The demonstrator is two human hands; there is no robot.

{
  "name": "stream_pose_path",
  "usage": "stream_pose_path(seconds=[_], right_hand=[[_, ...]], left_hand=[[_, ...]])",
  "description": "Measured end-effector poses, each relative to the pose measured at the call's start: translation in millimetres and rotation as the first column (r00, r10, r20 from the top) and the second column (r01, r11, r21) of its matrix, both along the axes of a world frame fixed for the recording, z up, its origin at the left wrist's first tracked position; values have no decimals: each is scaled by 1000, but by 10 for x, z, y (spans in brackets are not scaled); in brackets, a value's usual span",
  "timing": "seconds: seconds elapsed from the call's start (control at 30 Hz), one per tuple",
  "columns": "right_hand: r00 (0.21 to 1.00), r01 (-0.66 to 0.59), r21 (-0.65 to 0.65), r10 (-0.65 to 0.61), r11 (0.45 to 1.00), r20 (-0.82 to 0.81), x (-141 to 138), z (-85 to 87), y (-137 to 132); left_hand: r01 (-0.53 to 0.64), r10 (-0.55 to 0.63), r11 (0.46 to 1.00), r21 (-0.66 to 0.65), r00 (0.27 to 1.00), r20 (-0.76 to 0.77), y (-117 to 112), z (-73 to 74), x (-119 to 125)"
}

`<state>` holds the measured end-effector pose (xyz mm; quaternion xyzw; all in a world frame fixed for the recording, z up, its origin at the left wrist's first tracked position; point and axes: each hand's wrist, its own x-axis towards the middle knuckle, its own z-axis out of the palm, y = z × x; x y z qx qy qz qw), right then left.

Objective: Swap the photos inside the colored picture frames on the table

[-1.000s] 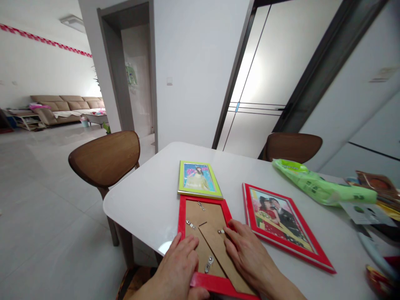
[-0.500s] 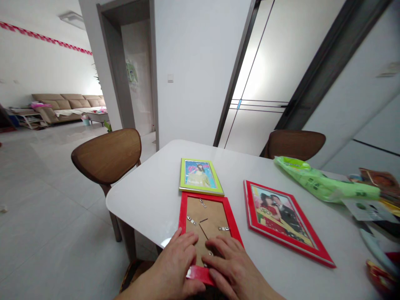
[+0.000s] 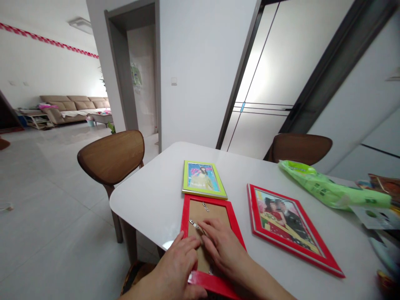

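A red picture frame [image 3: 235, 218] lies face down at the table's near edge, its brown backing board [image 3: 215, 210] showing. Small metal clips [image 3: 193, 224] sit along the backing's edges. My left hand [image 3: 179, 260] grips the frame's near left corner, thumb at the near rim and fingers over the board. Across the backing reaches my right hand [image 3: 223, 246], its fingers drawn together near the middle, close to the left clip. Whatever its fingertips pinch is hidden. Touching the far rim is a lime-green frame [image 3: 204, 179] with a photo, face up.
To the right, another red frame [image 3: 290, 225] with a photo of two people lies face up on the white table [image 3: 146, 196]. A green plastic bag [image 3: 337, 187] and assorted items crowd the right side. Wooden chairs [image 3: 112, 156] stand at the left and far side.
My right hand has moved forward from the near part of the backing to its middle, covering the L-shaped dark line there. My left hand stays on the corner. The view has shifted slightly.
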<state>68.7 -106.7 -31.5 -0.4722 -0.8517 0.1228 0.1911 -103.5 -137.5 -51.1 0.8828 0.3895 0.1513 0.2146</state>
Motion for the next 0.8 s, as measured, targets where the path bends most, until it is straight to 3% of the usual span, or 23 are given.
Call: stream_pose_path(seconds=[0.17, 0.4, 0.5, 0.6, 0.8], right_hand=[[993, -23, -16, 24, 1000, 113, -200, -43, 182], [994, -54, -23, 56, 998, 99, -155, -1, 141], [992, 120, 32, -121, 992, 32, -84, -43, 326], [949, 314, 66, -315, 947, 19, -10, -111, 605], [909, 415, 63, -416, 908, 9, 44, -244, 880]], left_hand=[[30, -29, 999, -17, 999, 26, 15, -18, -47], [38, -37, 997, -61, 999, 13, 46, 0, -48], [30, -30, 998, -52, 1000, 3, 27, 60, -31], [8, -7, 1000, -29, 1000, 5, -6, 106, -21], [22, -22, 1000, -9, 1000, 17, -8, 61, -45]])
